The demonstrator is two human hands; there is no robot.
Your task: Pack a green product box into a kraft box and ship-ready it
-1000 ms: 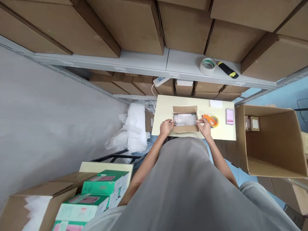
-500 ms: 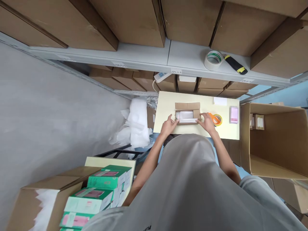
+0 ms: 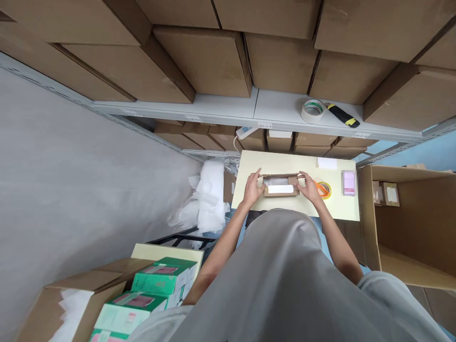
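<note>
Curling your fingers (image 3: 255,175), left hand (image 3: 253,188) and right hand (image 3: 308,186) grip the open carton (image 3: 285,194) close to the tabletop's (image 3: 342,207) near edge.

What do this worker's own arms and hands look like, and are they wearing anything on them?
The left hand and right hand are ordinary human hands without gloves. Both forearms are bare, with no watch or bracelet showing. Loose, pale grey sleeves match the grey shirt. Any rings would be too small to make out.

Brown cardboard box (image 3: 283,194) — open, far flap (image 3: 280,175) upright, white strip (image 3: 280,189) along near side
</note>
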